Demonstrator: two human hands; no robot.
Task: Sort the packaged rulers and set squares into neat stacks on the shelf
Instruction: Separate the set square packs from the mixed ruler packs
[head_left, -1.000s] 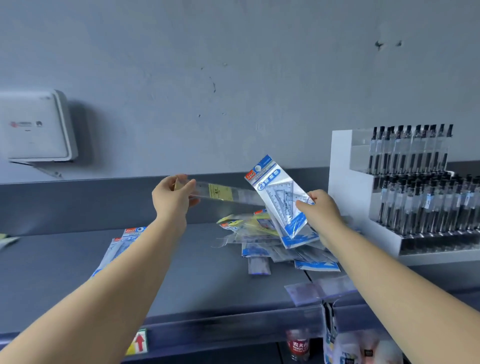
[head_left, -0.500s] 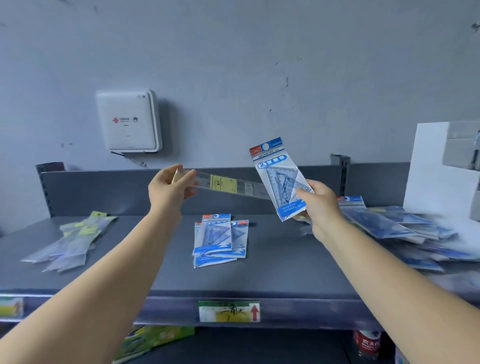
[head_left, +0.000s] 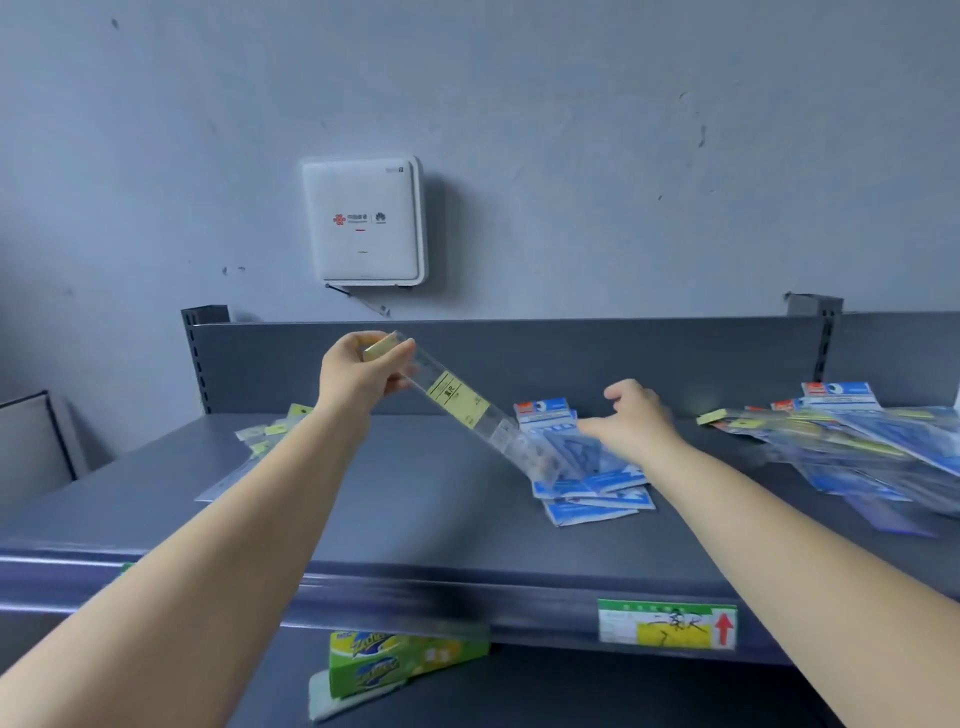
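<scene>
Left hand (head_left: 358, 375) fingers pinch one ruler (head_left: 470, 410); right hand (head_left: 636, 418) fingers spread, empty.

Two hands: left hand (head_left: 358, 375), right hand (head_left: 636, 421). One ruler (head_left: 470, 410) held above the shelf (head_left: 395, 519). Three piles of packets on that shelf; packet counts unclear.

A: Surface? 
B: Grey metal shelf (head_left: 415, 499), price label (head_left: 667, 623) on its front lip.
A: Load?
B: Left rear, clear ruler packs (head_left: 260, 441); centre, blue set-square stack (head_left: 592, 493), fanned; right, mixed loose pile (head_left: 857, 447), overlapping, partly blurred.
</scene>
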